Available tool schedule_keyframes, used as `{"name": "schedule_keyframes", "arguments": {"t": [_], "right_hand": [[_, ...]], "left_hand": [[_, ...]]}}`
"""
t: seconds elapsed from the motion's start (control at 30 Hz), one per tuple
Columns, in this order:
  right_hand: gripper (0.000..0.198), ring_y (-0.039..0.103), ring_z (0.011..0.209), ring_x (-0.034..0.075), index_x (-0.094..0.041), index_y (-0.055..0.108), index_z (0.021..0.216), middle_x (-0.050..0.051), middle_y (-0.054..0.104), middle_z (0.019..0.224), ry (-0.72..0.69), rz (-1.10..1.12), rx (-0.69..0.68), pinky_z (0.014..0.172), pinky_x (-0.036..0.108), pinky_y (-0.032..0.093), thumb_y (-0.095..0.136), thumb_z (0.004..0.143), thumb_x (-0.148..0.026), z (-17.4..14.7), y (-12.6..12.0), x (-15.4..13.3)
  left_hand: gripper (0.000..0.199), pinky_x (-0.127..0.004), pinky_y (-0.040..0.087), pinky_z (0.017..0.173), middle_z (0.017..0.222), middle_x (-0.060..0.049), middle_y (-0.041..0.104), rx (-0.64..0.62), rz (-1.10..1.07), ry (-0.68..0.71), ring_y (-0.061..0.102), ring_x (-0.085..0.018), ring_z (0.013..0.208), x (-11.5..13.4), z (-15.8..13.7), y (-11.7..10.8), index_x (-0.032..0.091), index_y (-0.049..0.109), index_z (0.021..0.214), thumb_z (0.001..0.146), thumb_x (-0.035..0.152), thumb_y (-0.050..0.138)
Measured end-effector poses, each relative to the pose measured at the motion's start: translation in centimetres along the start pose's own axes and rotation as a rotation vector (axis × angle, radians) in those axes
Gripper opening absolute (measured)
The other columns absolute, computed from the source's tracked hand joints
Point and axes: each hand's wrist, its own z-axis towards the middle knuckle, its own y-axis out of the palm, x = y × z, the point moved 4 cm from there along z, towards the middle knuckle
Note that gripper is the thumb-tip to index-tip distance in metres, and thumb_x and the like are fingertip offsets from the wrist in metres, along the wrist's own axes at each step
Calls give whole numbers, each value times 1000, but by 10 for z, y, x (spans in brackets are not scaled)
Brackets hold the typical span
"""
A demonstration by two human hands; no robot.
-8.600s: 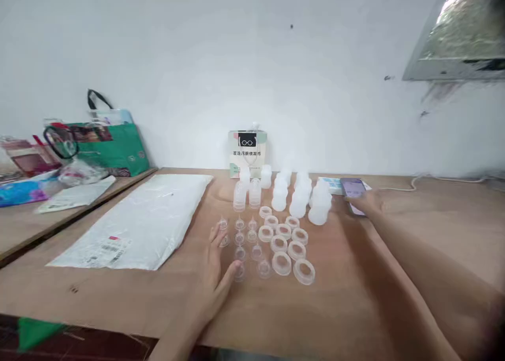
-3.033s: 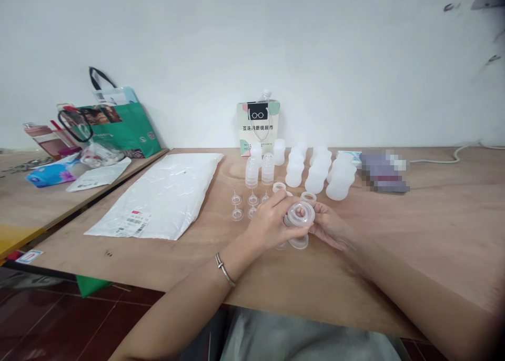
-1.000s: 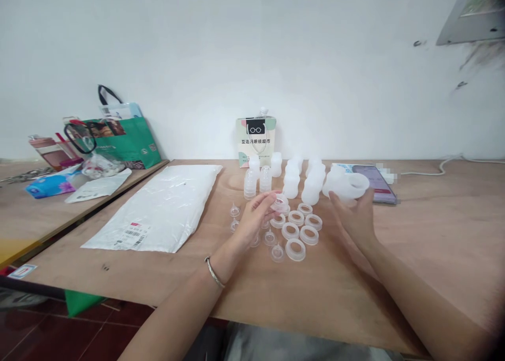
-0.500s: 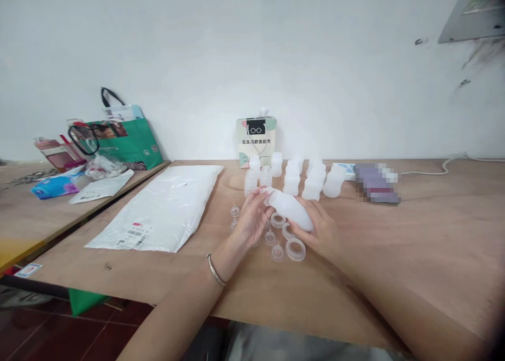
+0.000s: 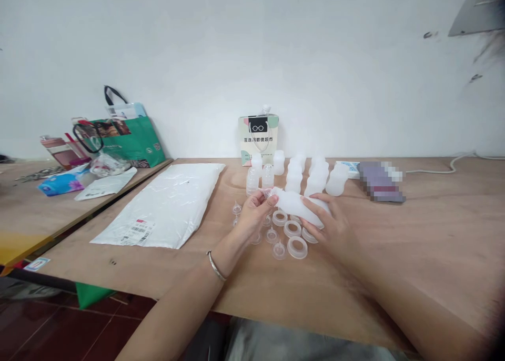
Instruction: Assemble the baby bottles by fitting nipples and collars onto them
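Note:
A frosted white baby bottle [image 5: 300, 207] is held tilted above the table between my two hands. My left hand [image 5: 252, 216] pinches its narrow left end with thumb and fingertips; a clear rim shows there, partly covered by the fingers. Wrapped round the wider right end is my right hand [image 5: 335, 225]. Below lie several translucent collar rings [image 5: 297, 255] and clear bottle nipples [image 5: 279, 251], some hidden by the hands. Two clear domed covers [image 5: 252, 180] stand just behind my left hand. Farther back, several more frosted bottles [image 5: 294, 182] stand in rows.
A white mailing bag [image 5: 169, 203] lies left of the hands. Against the wall stands a paper bag [image 5: 258, 145]. At right are a purplish, partly pixelated object [image 5: 381, 181] and a white cable [image 5: 450, 169]. A green bag [image 5: 138, 140] and a blue tissue pack [image 5: 63, 182] sit on the left table.
The bottle and my right hand have shifted slightly right, uncovering more of the rings. My left fingers have changed their pinch at the narrow end. The camera view has shifted a little.

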Motion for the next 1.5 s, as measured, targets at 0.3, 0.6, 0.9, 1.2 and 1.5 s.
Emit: {"name": "schedule_keyframes", "arguments": {"t": [0.3, 0.6, 0.9, 1.2, 1.5], "right_hand": [[39, 55, 96, 24, -25, 52, 117, 9, 53, 107, 86, 136, 31, 81, 39, 47, 59, 78, -23, 0, -6, -2], [33, 56, 72, 14, -25, 54, 105, 0, 61, 90, 601, 861, -270, 61, 24, 47, 58, 77, -42, 0, 12, 9], [35, 55, 73, 13, -26, 54, 104, 0, 60, 90, 700, 951, -154, 62, 23, 46, 61, 74, -42, -3, 13, 16], [38, 59, 70, 16, -23, 53, 104, 3, 62, 90, 714, 927, -199, 59, 28, 49, 57, 75, -46, -4, 12, 12], [45, 60, 56, 16, -16, 48, 109, 7, 65, 77, 717, 1130, -506, 45, 26, 45, 36, 85, -52, -5, 20, 0]], "left_hand": [[33, -25, 42, 79, 91, -1, 60, -36, 123, 52, 56, -11, 86, -1, -2, -3, 18, 59, 94, 65, 24, 73], [57, -34, 39, 92, 128, -7, 47, -221, 176, 74, 46, -24, 114, 17, -8, 8, 23, 51, 117, 66, 36, 72], [49, -34, 38, 92, 117, -9, 52, -68, 212, 154, 48, -21, 110, 9, 2, -4, 20, 51, 110, 69, 40, 68], [35, -25, 41, 76, 94, -4, 58, 48, 385, 136, 53, -13, 81, 14, -4, -4, 18, 55, 98, 76, 45, 60], [26, -25, 43, 72, 84, -2, 61, -83, 403, 137, 53, -11, 71, 13, -7, 4, 16, 62, 89, 71, 34, 67]]}}
